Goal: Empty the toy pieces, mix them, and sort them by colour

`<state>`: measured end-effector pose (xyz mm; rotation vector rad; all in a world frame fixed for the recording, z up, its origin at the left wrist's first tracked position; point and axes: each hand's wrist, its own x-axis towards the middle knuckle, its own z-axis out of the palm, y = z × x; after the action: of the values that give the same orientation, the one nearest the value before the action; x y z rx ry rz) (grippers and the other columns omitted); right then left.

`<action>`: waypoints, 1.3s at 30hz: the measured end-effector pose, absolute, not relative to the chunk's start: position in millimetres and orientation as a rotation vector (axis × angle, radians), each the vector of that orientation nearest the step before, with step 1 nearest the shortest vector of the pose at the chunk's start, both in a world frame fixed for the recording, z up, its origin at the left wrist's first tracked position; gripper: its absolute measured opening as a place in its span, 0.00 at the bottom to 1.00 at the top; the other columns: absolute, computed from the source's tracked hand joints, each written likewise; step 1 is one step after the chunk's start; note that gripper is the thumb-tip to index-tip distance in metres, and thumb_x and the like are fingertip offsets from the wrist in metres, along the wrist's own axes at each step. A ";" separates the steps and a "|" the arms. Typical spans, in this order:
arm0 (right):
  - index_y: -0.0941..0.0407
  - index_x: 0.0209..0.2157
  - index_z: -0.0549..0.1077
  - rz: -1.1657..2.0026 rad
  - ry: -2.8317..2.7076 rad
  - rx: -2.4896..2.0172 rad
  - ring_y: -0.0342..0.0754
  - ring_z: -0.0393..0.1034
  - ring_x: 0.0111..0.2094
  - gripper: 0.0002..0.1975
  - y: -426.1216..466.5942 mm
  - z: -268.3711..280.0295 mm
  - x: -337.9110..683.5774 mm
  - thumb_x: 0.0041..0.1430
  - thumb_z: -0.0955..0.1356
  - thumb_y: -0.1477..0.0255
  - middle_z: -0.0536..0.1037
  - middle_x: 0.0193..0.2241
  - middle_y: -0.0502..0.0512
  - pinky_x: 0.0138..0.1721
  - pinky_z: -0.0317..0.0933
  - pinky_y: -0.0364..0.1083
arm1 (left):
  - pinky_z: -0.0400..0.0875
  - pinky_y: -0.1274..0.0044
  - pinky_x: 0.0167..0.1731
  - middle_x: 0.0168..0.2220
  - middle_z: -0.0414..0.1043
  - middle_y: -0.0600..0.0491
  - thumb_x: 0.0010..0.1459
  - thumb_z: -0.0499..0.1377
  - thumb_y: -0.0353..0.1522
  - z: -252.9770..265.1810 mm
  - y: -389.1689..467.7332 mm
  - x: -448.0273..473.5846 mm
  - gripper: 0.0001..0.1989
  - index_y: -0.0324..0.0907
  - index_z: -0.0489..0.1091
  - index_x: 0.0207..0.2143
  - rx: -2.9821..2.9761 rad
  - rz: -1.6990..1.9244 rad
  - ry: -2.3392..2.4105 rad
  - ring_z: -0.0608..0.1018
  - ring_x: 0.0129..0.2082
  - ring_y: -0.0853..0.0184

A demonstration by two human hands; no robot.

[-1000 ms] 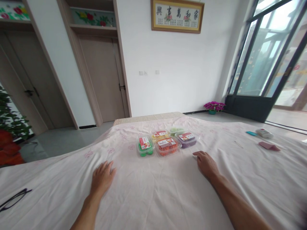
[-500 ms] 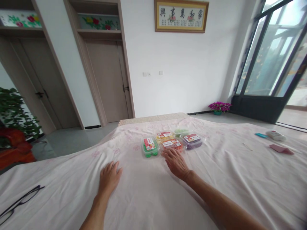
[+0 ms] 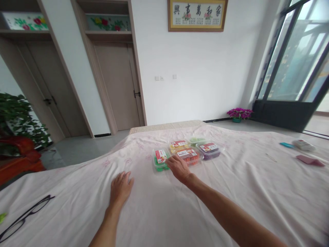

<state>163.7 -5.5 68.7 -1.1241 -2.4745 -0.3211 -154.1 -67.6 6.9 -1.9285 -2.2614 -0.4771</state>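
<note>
My right hand (image 3: 178, 168) is at the right edge of a clear plastic box with green pieces (image 3: 159, 158). Its fingers are bent together on that edge, and the thumb is hidden. Right beside it sits a box with orange pieces (image 3: 191, 158). Behind are a box with yellow pieces (image 3: 178, 144) and one with pale green pieces (image 3: 197, 141). A box with purple pieces (image 3: 209, 151) stands to the right. Most lids carry red and white labels. My left hand (image 3: 121, 187) lies flat on the cloth, fingers spread, holding nothing.
A pale pink cloth (image 3: 154, 212) covers the table. Black-framed glasses (image 3: 28, 214) lie at the left. Toward the right are a thin white stick (image 3: 271, 157), a pink folded cloth (image 3: 310, 160), a blue item (image 3: 286, 145) and a whitish pack (image 3: 303, 145).
My right hand has moved left from the orange box to the green box's right edge, its fingers drawing together. The view has shifted slightly. My left hand still rests on the cloth.
</note>
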 end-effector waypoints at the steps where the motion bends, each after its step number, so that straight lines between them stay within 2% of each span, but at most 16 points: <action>1: 0.54 0.41 0.76 -0.282 -2.472 -1.049 0.50 0.67 0.43 0.11 -11.7 67.4 166.4 0.67 0.61 0.75 0.78 0.39 0.56 0.46 0.61 0.47 | 0.56 0.65 0.60 0.60 0.67 0.43 0.64 0.49 0.39 7.4 -68.0 -154.1 0.23 0.43 0.69 0.57 -1.939 -0.518 -2.251 0.66 0.61 0.57; 6: 0.54 0.49 0.75 -0.046 -2.437 -0.740 0.49 0.67 0.54 0.17 -33.7 60.5 189.2 0.66 0.59 0.80 0.77 0.49 0.56 0.54 0.62 0.48 | 0.57 0.62 0.61 0.55 0.73 0.45 0.65 0.47 0.38 8.9 -69.1 -152.9 0.21 0.44 0.74 0.52 -2.005 -0.830 -2.151 0.67 0.60 0.56; 10: 0.54 0.47 0.77 0.072 -2.274 -0.932 0.50 0.67 0.55 0.22 -40.7 61.4 198.2 0.59 0.59 0.84 0.74 0.53 0.57 0.57 0.61 0.53 | 0.55 0.63 0.63 0.59 0.69 0.46 0.66 0.43 0.43 9.2 -68.7 -144.4 0.26 0.41 0.69 0.57 -2.313 -1.167 -2.042 0.63 0.64 0.58; 12: 0.54 0.50 0.75 0.114 -2.194 -1.050 0.52 0.67 0.56 0.18 -47.2 63.4 192.8 0.61 0.62 0.78 0.72 0.55 0.59 0.57 0.61 0.55 | 0.53 0.65 0.65 0.62 0.65 0.45 0.67 0.41 0.45 11.2 -68.2 -136.1 0.30 0.39 0.65 0.61 -2.463 -1.350 -2.054 0.61 0.66 0.60; 14: 0.55 0.56 0.70 0.142 -2.197 -1.115 0.56 0.63 0.59 0.22 -55.9 64.5 182.3 0.61 0.67 0.67 0.68 0.59 0.63 0.59 0.59 0.58 | 0.51 0.64 0.66 0.64 0.61 0.44 0.66 0.41 0.48 14.5 -67.7 -126.6 0.32 0.38 0.61 0.63 -2.555 -1.517 -2.073 0.59 0.67 0.60; 16: 0.56 0.61 0.65 0.174 -2.261 -1.136 0.59 0.57 0.62 0.31 -63.2 64.3 171.2 0.59 0.69 0.59 0.62 0.63 0.67 0.61 0.56 0.59 | 0.51 0.63 0.65 0.66 0.58 0.43 0.64 0.46 0.49 17.8 -67.2 -118.1 0.33 0.40 0.58 0.65 -2.618 -1.703 -2.063 0.59 0.67 0.58; 17: 0.56 0.61 0.64 0.198 -2.293 -1.134 0.60 0.54 0.64 0.32 -65.1 63.9 167.2 0.59 0.69 0.58 0.60 0.64 0.68 0.62 0.54 0.60 | 0.53 0.63 0.65 0.66 0.57 0.42 0.63 0.50 0.50 19.1 -66.9 -115.0 0.34 0.41 0.57 0.66 -2.642 -1.818 -2.048 0.60 0.66 0.57; 20: 0.54 0.61 0.64 0.340 -2.347 -1.078 0.59 0.47 0.67 0.27 -60.0 61.8 165.2 0.64 0.65 0.58 0.55 0.66 0.66 0.64 0.48 0.59 | 0.60 0.62 0.62 0.65 0.60 0.41 0.55 0.62 0.47 21.3 -66.4 -111.5 0.41 0.41 0.54 0.66 -2.640 -2.168 -2.027 0.66 0.63 0.55; 23: 0.54 0.61 0.65 0.612 -2.301 -0.992 0.57 0.44 0.68 0.26 -43.5 57.7 174.0 0.65 0.63 0.59 0.53 0.68 0.63 0.66 0.44 0.58 | 0.65 0.62 0.58 0.61 0.63 0.38 0.47 0.68 0.45 22.0 -66.8 -113.1 0.49 0.38 0.52 0.67 -2.517 -2.304 -2.161 0.73 0.55 0.54; 26: 0.54 0.59 0.66 0.868 -2.128 -0.955 0.54 0.46 0.68 0.25 -28.8 50.2 178.8 0.61 0.63 0.65 0.54 0.68 0.60 0.66 0.43 0.56 | 0.70 0.63 0.52 0.60 0.62 0.38 0.44 0.70 0.45 20.7 -67.3 -111.0 0.52 0.37 0.52 0.67 -2.492 -2.341 -2.240 0.76 0.50 0.54; 28: 0.55 0.57 0.69 0.926 -2.015 -0.926 0.53 0.47 0.67 0.25 -24.4 44.6 176.1 0.56 0.62 0.71 0.56 0.66 0.59 0.66 0.42 0.55 | 0.69 0.63 0.53 0.61 0.61 0.38 0.42 0.70 0.46 18.2 -66.9 -105.6 0.52 0.38 0.54 0.65 -2.524 -2.332 -2.187 0.73 0.53 0.52; 31: 0.55 0.52 0.72 0.952 -1.895 -0.885 0.53 0.48 0.67 0.27 -24.6 38.6 167.5 0.49 0.61 0.75 0.59 0.65 0.57 0.66 0.41 0.55 | 0.60 0.62 0.61 0.63 0.57 0.38 0.40 0.72 0.46 14.7 -66.0 -95.8 0.54 0.39 0.54 0.65 -2.499 -2.317 -2.068 0.64 0.62 0.49; 34: 0.55 0.50 0.74 1.004 -1.788 -0.864 0.54 0.50 0.66 0.27 -26.8 36.3 161.8 0.47 0.60 0.76 0.61 0.64 0.55 0.66 0.42 0.57 | 0.53 0.62 0.64 0.65 0.54 0.38 0.38 0.73 0.46 15.1 -65.8 -88.9 0.57 0.39 0.49 0.66 -2.516 -2.384 -1.975 0.60 0.65 0.49; 39: 0.55 0.47 0.75 1.113 -1.612 -0.818 0.55 0.56 0.63 0.27 -26.6 36.5 162.2 0.45 0.60 0.75 0.66 0.62 0.55 0.63 0.47 0.58 | 0.61 0.62 0.60 0.66 0.51 0.34 0.34 0.74 0.45 20.4 -66.3 -82.4 0.64 0.40 0.42 0.68 -2.586 -2.516 -1.903 0.63 0.63 0.47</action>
<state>162.2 -26.6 36.5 -0.8177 -1.6123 1.1129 -82.4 -66.3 20.4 -2.5865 -1.9030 -2.5163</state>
